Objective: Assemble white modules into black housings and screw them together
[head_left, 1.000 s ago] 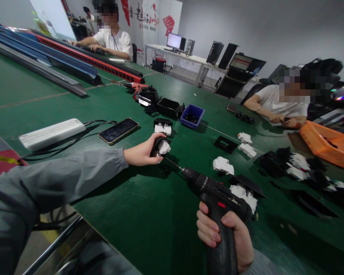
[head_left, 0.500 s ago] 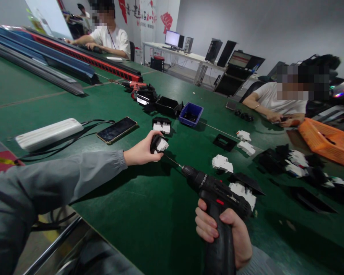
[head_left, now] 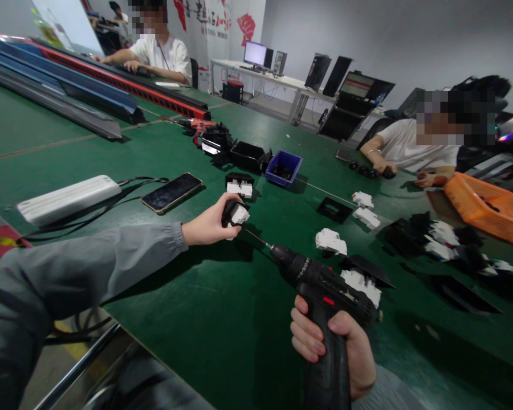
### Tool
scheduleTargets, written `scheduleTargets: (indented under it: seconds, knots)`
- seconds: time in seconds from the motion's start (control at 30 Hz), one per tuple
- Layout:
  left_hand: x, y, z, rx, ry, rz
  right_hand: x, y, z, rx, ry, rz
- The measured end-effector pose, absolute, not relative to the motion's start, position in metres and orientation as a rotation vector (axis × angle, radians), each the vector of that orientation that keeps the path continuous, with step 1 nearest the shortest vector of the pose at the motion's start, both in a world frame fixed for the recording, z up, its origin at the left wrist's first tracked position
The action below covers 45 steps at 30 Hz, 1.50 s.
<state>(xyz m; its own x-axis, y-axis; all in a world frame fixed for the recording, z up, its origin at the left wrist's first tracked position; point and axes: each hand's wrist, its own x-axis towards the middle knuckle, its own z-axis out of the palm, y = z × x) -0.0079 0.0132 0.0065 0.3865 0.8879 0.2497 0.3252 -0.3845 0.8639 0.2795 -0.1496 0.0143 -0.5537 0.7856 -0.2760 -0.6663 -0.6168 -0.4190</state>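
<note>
My left hand (head_left: 207, 225), in a grey sleeve, grips a small black-and-white plastic socket part (head_left: 236, 213) just above the green table (head_left: 188, 296). My right hand (head_left: 336, 347) is wrapped around the handle of a black cordless screwdriver (head_left: 320, 285). Its thin bit points up-left and its tip meets the underside of the part. More white and black socket parts (head_left: 331, 241) lie to the right of the bit, and another one (head_left: 240, 185) sits beyond my left hand.
A phone (head_left: 171, 192) and a white power strip (head_left: 66, 198) with cables lie at the left. A blue bin (head_left: 284, 168) and black boxes (head_left: 245, 155) stand further back. An orange basket (head_left: 487, 208) is at the right. One person (head_left: 410, 154) sits opposite, another (head_left: 158, 51) far left by long rails (head_left: 123, 85).
My hands, the part and the screwdriver have held almost still. The person opposite has reached a hand out to the small black parts on the table.
</note>
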Motion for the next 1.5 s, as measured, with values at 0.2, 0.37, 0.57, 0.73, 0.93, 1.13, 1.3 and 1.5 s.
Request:
scheduleTargets:
  seconds: [0.2, 0.37, 0.57, 0.73, 0.93, 1.13, 1.3, 1.5]
  knots:
    - [-0.0084, 0.0135, 0.0062, 1.913, 1.047, 0.938, 0.2805, -0.1491, 0.0140, -0.538, -0.326, 2.186]
    - [-0.0082, 0.0137, 0.0065, 1.924, 1.052, 0.941, 0.2802, -0.1483, 0.0149, -0.543, -0.331, 2.190]
    - [-0.0089, 0.0158, 0.0025, 1.946, 1.049, 0.954, 0.2797, -0.1488, 0.0143, -0.551, -0.346, 2.175]
    - [-0.0093, 0.0177, -0.0003, 1.949, 1.043, 0.968, 0.2793, -0.1497, 0.0146, -0.534, -0.354, 2.180]
    - [-0.0094, 0.0175, 0.0007, 1.942, 1.052, 0.959, 0.2795, -0.1489, 0.0143, -0.518, -0.356, 2.191]
    - [-0.0105, 0.0185, -0.0013, 1.954, 1.056, 0.957, 0.2795, -0.1493, 0.0151, -0.528, -0.353, 2.189]
    - [-0.0095, 0.0175, 0.0012, 1.969, 1.058, 0.948, 0.2796, -0.1488, 0.0143, -0.508, -0.359, 2.197]
    - [-0.0101, 0.0165, 0.0030, 2.022, 1.020, 0.956, 0.2798, -0.1508, 0.0121, -0.479, -0.359, 2.194]
